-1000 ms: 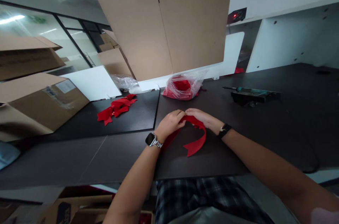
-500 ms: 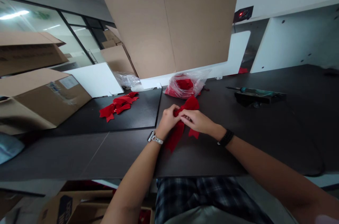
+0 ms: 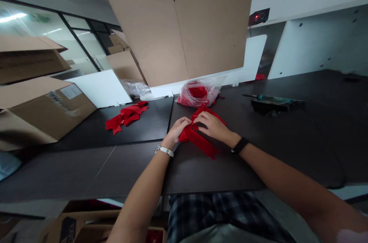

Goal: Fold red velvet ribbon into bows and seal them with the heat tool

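A red ribbon bow (image 3: 201, 144) is between my two hands above the dark table, one notched tail pointing down and to the right. My left hand (image 3: 178, 130) grips its left side, fingers closed. Thumb and fingers of my right hand (image 3: 212, 125) pinch at the bow's middle; the fingers partly hide what they hold there. Just beyond my hands sits a clear plastic bag (image 3: 212, 86) with red fabric inside. To the left, several finished-looking red bows (image 3: 126, 116) lie in a small pile on a black board (image 3: 149, 128).
A soldering iron (image 3: 273, 99) rests on a black stand at the right, its cord trailing toward the front edge. Cardboard boxes (image 3: 54, 109) stand at the left. A large cardboard sheet (image 3: 184, 24) rises behind the table. White shelving (image 3: 316, 47) is at the back right.
The bow has turned between my hands; its long tail, earlier pointing down-left, now points down-right. My left hand has shifted slightly left, and my hands are a little farther apart.
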Tool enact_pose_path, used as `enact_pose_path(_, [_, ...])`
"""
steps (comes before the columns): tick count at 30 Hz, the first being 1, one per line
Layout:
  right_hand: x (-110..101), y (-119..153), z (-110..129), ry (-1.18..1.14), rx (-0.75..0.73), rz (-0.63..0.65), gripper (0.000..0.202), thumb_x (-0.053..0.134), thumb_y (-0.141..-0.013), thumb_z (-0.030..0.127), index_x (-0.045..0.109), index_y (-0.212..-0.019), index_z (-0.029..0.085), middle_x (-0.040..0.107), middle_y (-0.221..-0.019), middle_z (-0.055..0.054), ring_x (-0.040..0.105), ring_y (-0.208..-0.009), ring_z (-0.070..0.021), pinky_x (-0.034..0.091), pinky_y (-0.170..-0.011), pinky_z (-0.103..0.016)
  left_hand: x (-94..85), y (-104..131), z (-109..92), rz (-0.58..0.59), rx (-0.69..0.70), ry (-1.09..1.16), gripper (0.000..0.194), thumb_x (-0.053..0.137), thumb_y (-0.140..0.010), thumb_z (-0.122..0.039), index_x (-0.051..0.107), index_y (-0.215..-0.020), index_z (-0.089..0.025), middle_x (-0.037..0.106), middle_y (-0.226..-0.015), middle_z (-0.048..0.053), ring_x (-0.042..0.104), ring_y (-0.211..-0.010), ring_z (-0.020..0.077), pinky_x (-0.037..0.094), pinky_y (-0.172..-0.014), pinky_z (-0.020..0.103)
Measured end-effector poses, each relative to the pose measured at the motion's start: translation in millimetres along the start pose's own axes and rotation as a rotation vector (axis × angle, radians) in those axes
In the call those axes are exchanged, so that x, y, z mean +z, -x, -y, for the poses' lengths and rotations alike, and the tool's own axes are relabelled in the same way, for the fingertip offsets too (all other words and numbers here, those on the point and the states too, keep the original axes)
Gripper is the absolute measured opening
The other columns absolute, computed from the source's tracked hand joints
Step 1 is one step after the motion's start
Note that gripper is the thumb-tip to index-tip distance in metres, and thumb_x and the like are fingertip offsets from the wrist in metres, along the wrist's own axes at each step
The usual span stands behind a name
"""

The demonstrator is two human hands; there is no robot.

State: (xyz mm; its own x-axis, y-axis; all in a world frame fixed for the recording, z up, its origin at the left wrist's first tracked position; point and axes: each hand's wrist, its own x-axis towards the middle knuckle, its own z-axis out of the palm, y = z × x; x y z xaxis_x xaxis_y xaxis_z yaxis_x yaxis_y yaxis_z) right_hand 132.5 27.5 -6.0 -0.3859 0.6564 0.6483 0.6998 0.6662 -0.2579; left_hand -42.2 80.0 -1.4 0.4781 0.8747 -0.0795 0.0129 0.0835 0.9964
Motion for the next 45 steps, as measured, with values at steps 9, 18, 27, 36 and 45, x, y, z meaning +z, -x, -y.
enact_pose_path(9, [-6.5, 0.2, 4.8, 0.18, -0.08, 0.011, 0.019, 0.048, -0.093, 0.021, 0.065, -0.088, 0.015, 0.062, -0.092, -0.011, 0.054, -0.087, -0.0218, 0.044, -0.076, -0.035, 1.5, -4.2, 5.2, 0.049, 0.221, -0.192, 0.036, 0.069, -0.065, -0.038, 0.048, -0.076, -0.01, 0.054, -0.07, -0.002, 0.047, -0.063, 0.0026, 0.036, -0.061, 0.014])
enact_pose_path(18, [-11.4, -3.2, 7.8, 0.231, -0.073, 0.1, 0.009, 0.055, -0.088, 0.018, 0.062, -0.089, 0.013, 0.063, -0.091, -0.011, 0.048, -0.087, -0.0242, 0.032, -0.078, -0.038, 0.9, -4.3, 9.2, 0.141, 0.288, -0.312, 0.033, 0.064, -0.072, -0.039, 0.053, -0.082, -0.009, 0.055, -0.077, 0.0, 0.047, -0.072, 0.0041, 0.037, -0.07, 0.015])
enact_pose_path(27, [-13.3, -2.6, -7.0, 0.003, 0.066, 0.112, 0.006, 0.065, -0.083, 0.021, 0.061, -0.081, 0.017, 0.062, -0.084, -0.005, 0.049, -0.086, -0.0206, 0.031, -0.078, -0.033, 1.3, -2.9, 9.5, 0.132, 0.401, -0.502, 0.024, 0.056, -0.08, -0.033, 0.053, -0.08, -0.009, 0.055, -0.078, 0.0, 0.046, -0.072, 0.0051, 0.037, -0.071, 0.016])
enact_pose_path(36, [-10.7, -0.5, -20.5, -0.423, 0.322, 0.169, 0.006, 0.062, -0.074, 0.021, 0.06, -0.071, 0.017, 0.054, -0.071, 0.001, 0.047, -0.059, -0.0106, 0.038, -0.059, -0.024, 9.5, 4.6, 5.4, 0.139, 0.484, -0.701, 0.026, 0.052, -0.085, -0.036, 0.06, -0.083, -0.011, 0.061, -0.082, 0.003, 0.051, -0.075, 0.0079, 0.038, -0.075, 0.018])
enact_pose_path(45, [-9.9, 0.1, -22.2, -0.65, 0.493, 0.189, 0.019, 0.066, -0.069, 0.034, 0.059, -0.071, 0.016, 0.054, -0.061, 0.002, 0.046, -0.054, -0.0098, 0.035, -0.054, -0.023, 8.9, 4.3, 3.6, 0.13, 0.403, -0.549, 0.02, 0.058, -0.079, -0.029, 0.059, -0.084, -0.01, 0.06, -0.083, 0.002, 0.051, -0.074, 0.007, 0.039, -0.074, 0.017])
